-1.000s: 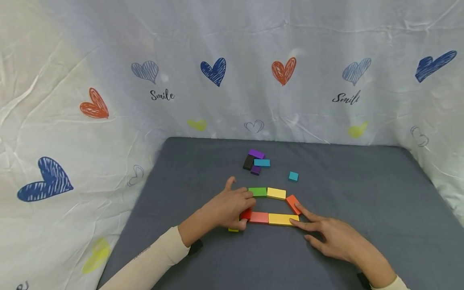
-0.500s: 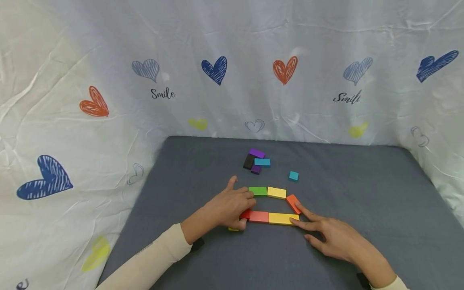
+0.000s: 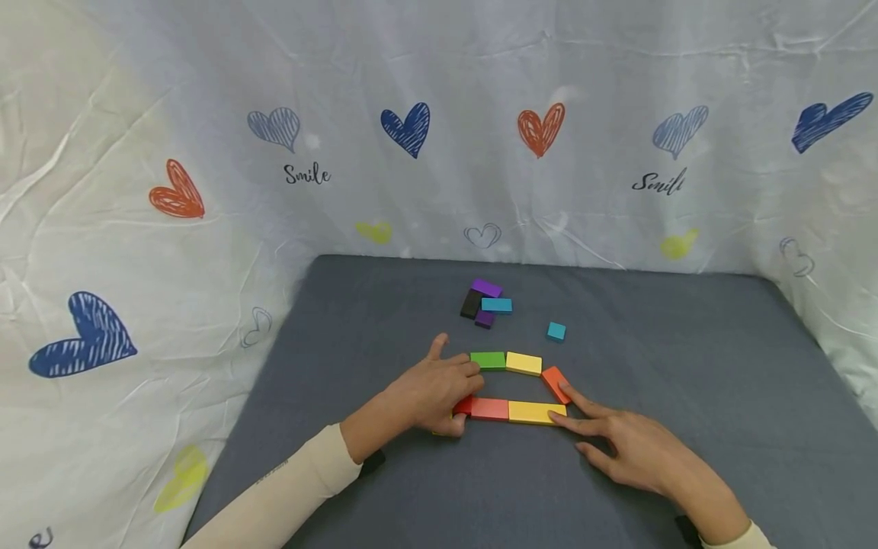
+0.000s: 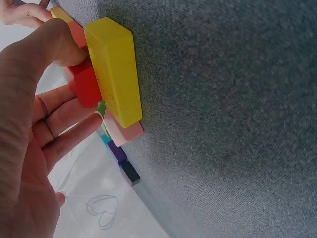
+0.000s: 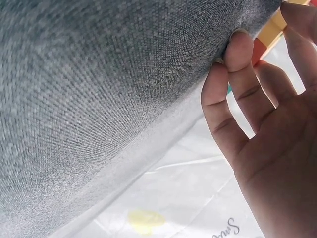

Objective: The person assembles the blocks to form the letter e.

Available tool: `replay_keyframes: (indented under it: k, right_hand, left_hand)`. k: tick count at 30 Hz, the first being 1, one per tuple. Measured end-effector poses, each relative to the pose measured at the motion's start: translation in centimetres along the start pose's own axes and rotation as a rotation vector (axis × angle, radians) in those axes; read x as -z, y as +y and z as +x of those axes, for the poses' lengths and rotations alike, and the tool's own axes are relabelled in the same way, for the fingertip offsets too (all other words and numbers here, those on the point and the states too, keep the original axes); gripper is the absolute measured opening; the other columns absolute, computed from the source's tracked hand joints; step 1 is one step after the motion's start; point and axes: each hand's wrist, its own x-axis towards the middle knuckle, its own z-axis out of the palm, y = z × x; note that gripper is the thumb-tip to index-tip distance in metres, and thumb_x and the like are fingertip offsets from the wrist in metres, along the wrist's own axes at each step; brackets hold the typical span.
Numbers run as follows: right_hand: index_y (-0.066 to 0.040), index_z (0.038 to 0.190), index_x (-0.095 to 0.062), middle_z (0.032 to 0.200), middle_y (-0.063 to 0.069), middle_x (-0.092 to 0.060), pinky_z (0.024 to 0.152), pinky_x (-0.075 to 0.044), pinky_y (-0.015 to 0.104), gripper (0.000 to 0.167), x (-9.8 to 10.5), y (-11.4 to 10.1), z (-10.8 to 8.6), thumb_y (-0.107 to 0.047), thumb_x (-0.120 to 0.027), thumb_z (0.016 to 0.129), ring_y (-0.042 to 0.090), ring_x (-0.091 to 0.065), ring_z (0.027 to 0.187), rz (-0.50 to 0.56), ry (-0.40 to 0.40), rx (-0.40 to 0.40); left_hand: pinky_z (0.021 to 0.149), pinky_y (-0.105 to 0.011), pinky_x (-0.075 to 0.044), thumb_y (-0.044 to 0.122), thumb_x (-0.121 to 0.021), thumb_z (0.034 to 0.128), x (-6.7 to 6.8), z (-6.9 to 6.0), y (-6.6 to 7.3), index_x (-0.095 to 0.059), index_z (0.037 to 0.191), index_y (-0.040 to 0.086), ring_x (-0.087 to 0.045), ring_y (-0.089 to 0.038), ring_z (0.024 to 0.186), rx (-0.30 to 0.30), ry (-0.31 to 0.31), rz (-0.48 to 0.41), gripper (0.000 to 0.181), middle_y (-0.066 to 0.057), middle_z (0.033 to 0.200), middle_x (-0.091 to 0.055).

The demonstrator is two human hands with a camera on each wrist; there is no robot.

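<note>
My left hand (image 3: 435,393) pinches a red block (image 4: 85,84) between its thumb and fingers. Against that block leans or lies a yellow block (image 4: 114,69), mostly hidden by the hand in the head view, with a pink block (image 4: 124,131) beyond it. A salmon block (image 3: 490,409) and a long yellow block (image 3: 537,413) continue the near row to the right. My right hand (image 3: 634,450) has its fingers extended, one touching the long yellow block's right end, another the slanted orange block (image 3: 554,383). A green block (image 3: 488,361) and a pale yellow block (image 3: 524,363) form the far row.
Behind the rows lie two purple blocks, a black block (image 3: 471,303) and a blue block (image 3: 497,305) in a cluster. A small blue block (image 3: 556,331) sits apart to their right. Grey cloth (image 3: 686,358) covers the table, backed by a white heart-printed curtain (image 3: 590,69).
The left thumb has shifted slightly left, covering more of the yellow block beside it. The right hand and the other blocks look unmoved; the head view has tilted a little.
</note>
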Motion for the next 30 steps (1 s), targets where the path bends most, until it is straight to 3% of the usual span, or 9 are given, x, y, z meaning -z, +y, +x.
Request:
replay_keyframes:
  k: [6, 14, 22, 30]
  right_hand:
    - [-0.05, 0.153, -0.052, 0.169, 0.003, -0.039, 0.076, -0.054, 0.038, 0.059, -0.02, -0.02, -0.01, -0.034, -0.073, 0.1, 0.024, -0.067, 0.117, -0.009, 0.004, 0.018]
    - [-0.051, 0.153, -0.051, 0.169, 0.003, -0.039, 0.079, -0.056, 0.042, 0.059, -0.12, -0.01, 0.06, -0.035, -0.072, 0.1, 0.025, -0.067, 0.119, -0.011, -0.004, 0.011]
    - [-0.05, 0.153, -0.052, 0.169, 0.003, -0.04, 0.081, -0.057, 0.043, 0.059, -0.14, -0.02, 0.06, -0.034, -0.073, 0.1, 0.026, -0.068, 0.12, -0.019, 0.007, 0.02]
    - [-0.051, 0.152, -0.052, 0.169, 0.002, -0.039, 0.07, -0.049, 0.032, 0.059, -0.05, -0.1, 0.07, -0.034, -0.073, 0.1, 0.016, -0.066, 0.107, -0.013, 0.011, 0.009]
  left_hand:
    - [0.119, -0.069, -0.02, 0.04, -0.075, 0.085, -0.08, -0.11, 0.04, -0.06, 0.102, 0.025, -0.05, -0.01, 0.101, -0.006, 0.016, 0.005, 0.026, 0.011, 0.094, -0.05]
    - [0.119, -0.069, -0.019, 0.041, -0.074, 0.0854, -0.25, -0.2, 0.05, -0.059, 0.102, 0.026, -0.051, -0.011, 0.104, -0.01, 0.004, 0.02, 0.027, 0.011, 0.095, -0.05]
    - [0.119, -0.067, -0.019, 0.044, -0.073, 0.0871, -0.75, -0.27, 0.15, -0.06, 0.104, 0.026, -0.053, -0.013, 0.115, -0.016, 0.01, 0.072, 0.028, 0.009, 0.111, -0.062]
    - [0.119, -0.066, -0.018, 0.052, -0.072, 0.0908, -0.81, -0.34, 0.15, -0.067, 0.116, 0.026, -0.049, -0.015, 0.126, 0.001, 0.017, 0.126, 0.036, 0.009, 0.124, -0.065]
